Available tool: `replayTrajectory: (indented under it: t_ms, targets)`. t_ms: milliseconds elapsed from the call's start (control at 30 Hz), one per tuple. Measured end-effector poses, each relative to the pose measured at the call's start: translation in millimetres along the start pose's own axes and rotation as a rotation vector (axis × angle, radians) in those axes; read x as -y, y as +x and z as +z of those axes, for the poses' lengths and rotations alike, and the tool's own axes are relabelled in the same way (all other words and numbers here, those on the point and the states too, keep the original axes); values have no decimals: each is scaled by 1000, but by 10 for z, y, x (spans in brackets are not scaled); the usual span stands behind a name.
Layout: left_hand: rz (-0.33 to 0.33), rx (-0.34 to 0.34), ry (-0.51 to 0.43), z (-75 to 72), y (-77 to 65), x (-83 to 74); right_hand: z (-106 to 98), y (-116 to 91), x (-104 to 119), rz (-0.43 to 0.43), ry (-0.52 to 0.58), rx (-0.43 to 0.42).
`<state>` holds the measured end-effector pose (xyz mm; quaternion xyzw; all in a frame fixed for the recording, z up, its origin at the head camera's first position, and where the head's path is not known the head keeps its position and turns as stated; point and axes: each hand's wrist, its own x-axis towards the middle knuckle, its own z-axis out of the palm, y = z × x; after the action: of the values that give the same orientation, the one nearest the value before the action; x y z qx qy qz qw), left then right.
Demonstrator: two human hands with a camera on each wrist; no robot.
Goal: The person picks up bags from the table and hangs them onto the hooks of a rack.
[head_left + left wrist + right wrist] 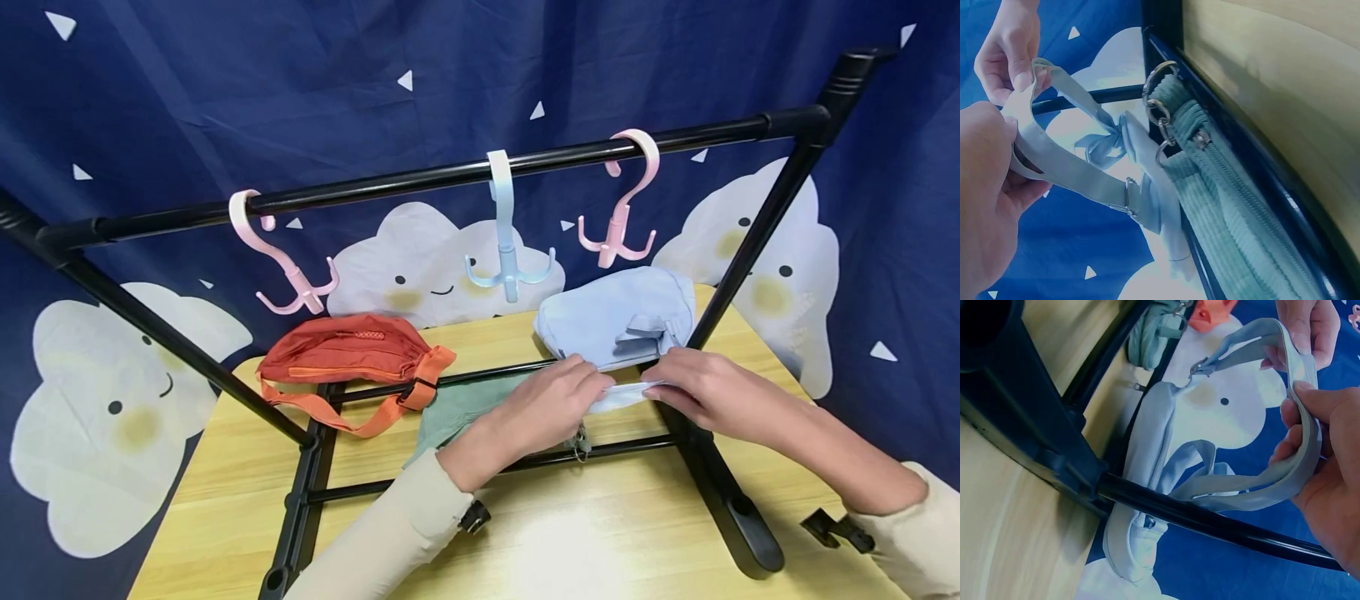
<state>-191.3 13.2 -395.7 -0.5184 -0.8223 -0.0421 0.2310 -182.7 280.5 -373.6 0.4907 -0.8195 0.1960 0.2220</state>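
A light blue bag [615, 312] lies at the back right of the table, behind the rack's lower bar. Its pale strap [1082, 178] is raised in a loop between both hands. My left hand [542, 402] pinches the strap, and my right hand [708, 390] pinches it a short way to the right. In the right wrist view the strap [1260, 490] runs from the bag body [1147, 431] up to the fingers. A green corduroy bag [1210, 187] with a zip and metal rings lies beneath my left hand, partly hidden by it in the head view.
A black rack stands on the wooden table [540, 525]. From its top bar [420, 181] hang a left pink hook [288, 267], a blue hook [506, 242] and a right pink hook [621, 212]. A red-orange waist bag [348, 350] lies at the left. A blue cloud-patterned curtain hangs behind.
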Motion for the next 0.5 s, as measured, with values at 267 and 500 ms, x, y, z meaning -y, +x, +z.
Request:
replayTrajectory:
  t_ms: [267, 500]
  targets:
    - [-14, -31, -33, -35, 28, 23, -28, 64, -22, -17, -10, -58]
    - [-13, -18, -49, -92, 60, 40, -84, 119, -3, 5, -63, -58]
